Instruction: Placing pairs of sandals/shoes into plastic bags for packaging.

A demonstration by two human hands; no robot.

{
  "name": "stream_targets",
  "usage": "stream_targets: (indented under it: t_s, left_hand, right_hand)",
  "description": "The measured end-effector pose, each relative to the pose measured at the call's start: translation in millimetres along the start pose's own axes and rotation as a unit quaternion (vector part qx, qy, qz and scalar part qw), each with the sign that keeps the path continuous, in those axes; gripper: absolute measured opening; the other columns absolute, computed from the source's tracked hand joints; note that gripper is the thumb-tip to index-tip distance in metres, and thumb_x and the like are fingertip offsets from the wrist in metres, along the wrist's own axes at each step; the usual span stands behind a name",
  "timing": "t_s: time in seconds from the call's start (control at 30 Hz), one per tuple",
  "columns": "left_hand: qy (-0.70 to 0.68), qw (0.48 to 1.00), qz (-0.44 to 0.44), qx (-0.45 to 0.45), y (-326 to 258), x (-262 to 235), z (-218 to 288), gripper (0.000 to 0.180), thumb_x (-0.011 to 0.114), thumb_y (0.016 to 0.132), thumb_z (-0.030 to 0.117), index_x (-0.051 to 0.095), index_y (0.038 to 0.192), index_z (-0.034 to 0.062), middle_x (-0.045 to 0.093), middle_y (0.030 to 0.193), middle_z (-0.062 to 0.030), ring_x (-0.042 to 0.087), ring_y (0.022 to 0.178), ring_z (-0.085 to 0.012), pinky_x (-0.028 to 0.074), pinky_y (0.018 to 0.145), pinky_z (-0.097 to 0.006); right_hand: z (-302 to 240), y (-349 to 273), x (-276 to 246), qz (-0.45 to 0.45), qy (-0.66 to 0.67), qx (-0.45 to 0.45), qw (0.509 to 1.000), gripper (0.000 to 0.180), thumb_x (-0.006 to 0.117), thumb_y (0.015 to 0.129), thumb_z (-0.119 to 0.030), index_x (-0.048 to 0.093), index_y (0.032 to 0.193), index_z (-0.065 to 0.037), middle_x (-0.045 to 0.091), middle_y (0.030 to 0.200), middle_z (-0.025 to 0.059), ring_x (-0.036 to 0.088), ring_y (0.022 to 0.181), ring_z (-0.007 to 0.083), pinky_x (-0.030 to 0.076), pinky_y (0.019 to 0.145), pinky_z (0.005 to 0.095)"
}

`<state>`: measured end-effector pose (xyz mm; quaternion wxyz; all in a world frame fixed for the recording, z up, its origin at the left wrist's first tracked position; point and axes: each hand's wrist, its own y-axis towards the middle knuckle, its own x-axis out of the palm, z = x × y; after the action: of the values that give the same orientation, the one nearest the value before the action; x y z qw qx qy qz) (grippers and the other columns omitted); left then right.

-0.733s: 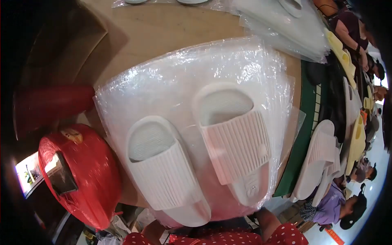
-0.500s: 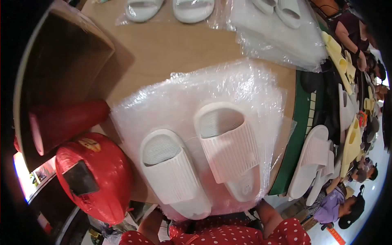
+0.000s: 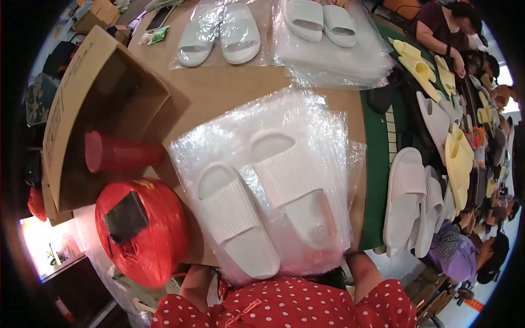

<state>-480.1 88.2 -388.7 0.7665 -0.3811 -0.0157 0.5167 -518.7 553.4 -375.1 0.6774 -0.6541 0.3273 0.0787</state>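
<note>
Two white slippers (image 3: 262, 208) inside a clear plastic bag (image 3: 306, 120) are pointing toes toward lower frame; both hands are lying hidden beneath (grip unreadable, cannot tell which is nearer)

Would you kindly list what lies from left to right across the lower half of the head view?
Red twine ball → pair of white slippers in clear plastic bag → green mat → loose white slippers.

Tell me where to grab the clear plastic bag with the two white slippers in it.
Probably at its near edge, from the person's side: the clear bag hangs over the table edge there, and both white slippers lie heel-first toward that end. Pinch the plastic below each heel; the far end is empty, slack film. The hands aren't visible.
</note>
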Motion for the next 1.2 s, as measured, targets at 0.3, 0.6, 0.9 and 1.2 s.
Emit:
stream_targets:
  t_s: [0.3, 0.6, 0.9, 1.2]
  left_hand:
    - [0.129, 0.976, 0.138, 0.113, -143.6, -19.3, -74.1, 0.053, 0.072, 0.082, 0.027, 0.059, 0.13, 0.0099, 0.064, 0.123, -0.0141, 0.059, 0.114, -0.0298, 0.046, 0.1, -0.042]
    - [0.22, 0.95, 0.216, 0.043, -144.0, -25.1, 23.7, 0.057, 0.069, 0.081, 0.025, 0.057, 0.133, 0.0043, 0.058, 0.134, -0.0215, 0.05, 0.13, -0.0363, 0.04, 0.108, -0.041]
    - [0.206, 0.975, 0.021, 0.075, -267.8, -12.6, 127.5, 0.036, 0.064, 0.089, 0.039, 0.074, 0.095, 0.0052, 0.071, 0.087, -0.0174, 0.068, 0.082, -0.0356, 0.053, 0.075, -0.042]
    - [0.121, 0.928, 0.183, 0.301, -268.1, -15.5, 162.8, 0.035, 0.069, 0.087, 0.023, 0.066, 0.114, 0.0016, 0.069, 0.104, -0.0165, 0.065, 0.097, -0.0332, 0.05, 0.088, -0.04]
  right_hand:
    - [-12.9, 25.6, -22.8, 0.052, 0.008, -0.066, 0.996, 0.069, 0.071, 0.077, -0.054, 0.062, 0.129, -0.01, 0.062, 0.13, 0.0172, 0.058, 0.12, 0.0357, 0.049, 0.099, 0.0428]
    - [17.9, -27.9, 19.7, 0.109, -0.013, -0.2, 0.974, 0.067, 0.071, 0.077, -0.053, 0.063, 0.127, -0.01, 0.063, 0.128, 0.0172, 0.059, 0.118, 0.036, 0.049, 0.098, 0.043]
    - [7.6, -84.4, 22.2, 0.209, 0.021, -0.371, 0.905, 0.05, 0.072, 0.079, -0.041, 0.068, 0.118, -0.01, 0.068, 0.115, 0.0166, 0.065, 0.106, 0.0354, 0.053, 0.092, 0.0416]
    - [-32.9, -260.0, -33.8, -0.004, 0.032, -0.474, 0.88, 0.03, 0.074, 0.083, -0.026, 0.072, 0.102, -0.002, 0.072, 0.092, 0.0154, 0.069, 0.084, 0.0268, 0.052, 0.077, 0.0339]
